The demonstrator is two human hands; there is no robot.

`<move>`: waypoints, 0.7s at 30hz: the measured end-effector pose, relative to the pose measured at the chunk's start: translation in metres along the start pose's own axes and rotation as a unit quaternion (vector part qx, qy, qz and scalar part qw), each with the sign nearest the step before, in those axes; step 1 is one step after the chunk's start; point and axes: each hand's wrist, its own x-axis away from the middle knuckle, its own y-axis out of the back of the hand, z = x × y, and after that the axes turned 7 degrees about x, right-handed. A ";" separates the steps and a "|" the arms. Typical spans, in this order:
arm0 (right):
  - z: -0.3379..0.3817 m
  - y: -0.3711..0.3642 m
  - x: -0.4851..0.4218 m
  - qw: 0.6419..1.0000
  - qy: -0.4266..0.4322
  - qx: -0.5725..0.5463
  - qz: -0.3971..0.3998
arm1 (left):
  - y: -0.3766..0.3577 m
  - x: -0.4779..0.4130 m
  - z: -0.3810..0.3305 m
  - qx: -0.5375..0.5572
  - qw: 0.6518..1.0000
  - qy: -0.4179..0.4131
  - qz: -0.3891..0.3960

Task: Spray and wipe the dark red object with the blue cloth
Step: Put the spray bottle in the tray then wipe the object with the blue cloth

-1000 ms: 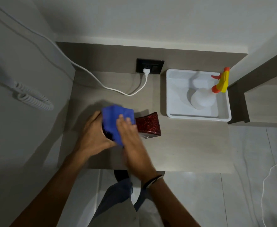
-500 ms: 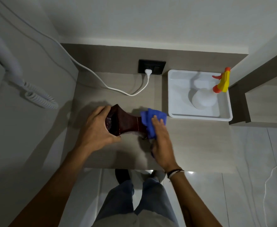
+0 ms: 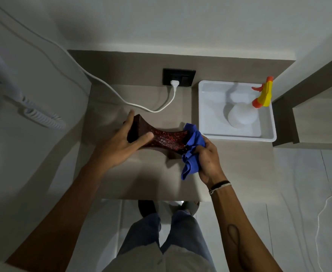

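Observation:
The dark red object (image 3: 165,138), a glittery vase-like piece with flared ends, lies sideways over the beige counter (image 3: 151,177). My left hand (image 3: 120,144) grips its left end. My right hand (image 3: 207,158) holds the bunched blue cloth (image 3: 192,150) against its right end, which the cloth hides. The spray bottle (image 3: 243,112), white with a yellow and orange trigger head, stands in the white tray (image 3: 237,137) at the right, untouched.
A black wall socket (image 3: 179,76) with a white plug and cable (image 3: 141,107) sits at the back of the counter. A coiled white cord (image 3: 43,118) hangs on the left wall. My legs and the tiled floor lie below the counter's front edge.
The cloth in my right hand slid from the object's left half to its right end, baring the red middle. My left hand stayed on the left end, which has turned and lifted slightly.

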 end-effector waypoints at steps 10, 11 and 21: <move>-0.024 -0.047 0.045 0.895 0.331 0.297 -0.028 | -0.009 -0.003 0.003 -0.083 0.985 -0.131 -0.080; -0.029 -0.061 0.052 0.868 0.374 0.326 0.028 | -0.012 -0.004 0.003 -0.079 0.984 -0.132 -0.087; -0.061 -0.028 0.019 0.816 0.310 0.487 -0.037 | -0.017 0.002 -0.006 -0.133 0.977 -0.135 -0.093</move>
